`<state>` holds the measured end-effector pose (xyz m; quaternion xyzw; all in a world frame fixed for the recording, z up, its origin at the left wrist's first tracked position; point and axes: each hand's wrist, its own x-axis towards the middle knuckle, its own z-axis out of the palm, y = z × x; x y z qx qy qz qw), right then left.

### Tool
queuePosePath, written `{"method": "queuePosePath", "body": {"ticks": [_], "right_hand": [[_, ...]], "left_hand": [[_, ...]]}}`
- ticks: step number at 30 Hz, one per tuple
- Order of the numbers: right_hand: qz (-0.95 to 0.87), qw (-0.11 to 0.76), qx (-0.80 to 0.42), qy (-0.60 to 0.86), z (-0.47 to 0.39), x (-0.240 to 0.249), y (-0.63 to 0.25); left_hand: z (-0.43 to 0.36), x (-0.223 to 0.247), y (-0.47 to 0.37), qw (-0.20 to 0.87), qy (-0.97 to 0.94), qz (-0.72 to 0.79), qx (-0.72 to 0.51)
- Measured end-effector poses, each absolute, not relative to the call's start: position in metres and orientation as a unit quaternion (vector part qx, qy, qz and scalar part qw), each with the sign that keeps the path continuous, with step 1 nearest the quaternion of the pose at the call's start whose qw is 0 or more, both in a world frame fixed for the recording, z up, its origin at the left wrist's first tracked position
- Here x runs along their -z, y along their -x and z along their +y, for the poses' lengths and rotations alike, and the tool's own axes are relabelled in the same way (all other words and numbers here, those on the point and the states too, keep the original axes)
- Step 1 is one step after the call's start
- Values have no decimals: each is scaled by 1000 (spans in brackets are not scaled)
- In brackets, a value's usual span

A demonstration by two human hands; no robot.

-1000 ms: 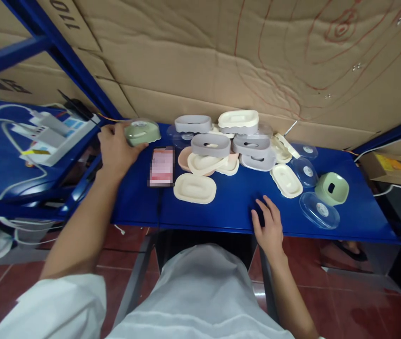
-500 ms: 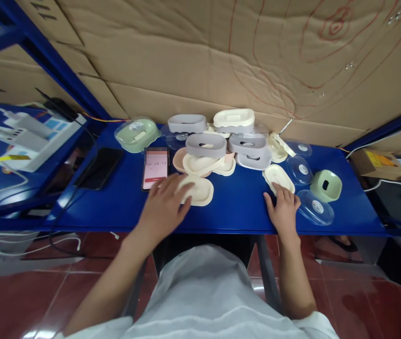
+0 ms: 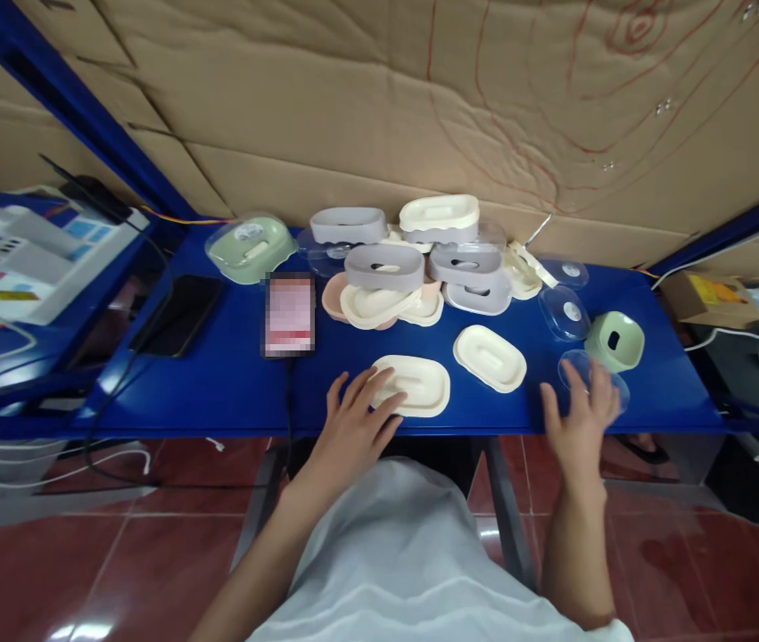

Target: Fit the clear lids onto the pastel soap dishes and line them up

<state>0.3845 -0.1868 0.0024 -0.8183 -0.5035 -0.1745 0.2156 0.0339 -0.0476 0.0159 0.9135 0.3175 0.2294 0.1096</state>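
Observation:
My left hand (image 3: pixel 360 415), fingers spread, rests over the left end of a cream oval tray-like piece (image 3: pixel 427 385) near the table's front edge. To the right of that piece lies another cream oval piece (image 3: pixel 490 358), touched by neither hand. Farther right, my right hand (image 3: pixel 581 415) has its fingers apart over a clear plastic lid (image 3: pixel 610 385), which it partly covers; whether it touches the lid I cannot tell. Just behind the lid, a green cup-like holder (image 3: pixel 628 343) with a dark slot lies tipped toward me. Another clear lid (image 3: pixel 565 314) is close by.
Grey oval rings (image 3: pixel 387 269) and cream pieces are heaped at the back middle. A green box with a clear cover (image 3: pixel 251 250) stands back left, near a phone (image 3: pixel 289 316) and a dark tablet-like device (image 3: pixel 178 314). A power strip (image 3: pixel 78 267) with cables lies far left.
The left hand and its cream piece have shifted right and nearer me. The second cream piece now lies left of where it was; my right hand has left it and moved right over the clear lid.

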Motion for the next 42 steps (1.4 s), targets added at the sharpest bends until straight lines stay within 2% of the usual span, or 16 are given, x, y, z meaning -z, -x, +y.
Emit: {"method": "queuePosePath", "body": {"ticks": [3, 7, 9, 13, 18, 22, 26, 29, 35, 42], "right_hand": [[-443, 179, 177, 860, -213, 3, -414], [-477, 233, 165, 832, -225, 5, -418], [-484, 228, 176, 826, -216, 0, -409], [-537, 195, 188, 799, -163, -21, -394], [-705, 127, 130, 686, -62, -43, -396], [-737, 87, 120, 660, -24, -48, -405], [-713, 162, 126, 671, -49, -62, -401], [-727, 208, 86, 649, -86, -73, -377], [-808, 191, -29, 556, -117, -57, -311], [-843, 175, -7, 509, -117, -21, -286]], "left_hand": [[-43, -9, -24, 147, -909, 304, -246], [-41, -8, -25, 172, -913, 281, -239], [-41, -9, -29, 175, -912, 282, -241], [-40, -6, -34, 169, -904, 289, -268], [-39, -4, -30, 204, -888, 294, -290], [-38, -4, -29, 227, -879, 296, -298], [-38, -3, -31, 227, -876, 294, -308], [-38, -1, -33, 227, -870, 318, -300], [-37, 1, -33, 223, -863, 338, -302], [-33, 6, -30, 183, -890, 274, -315]]}}
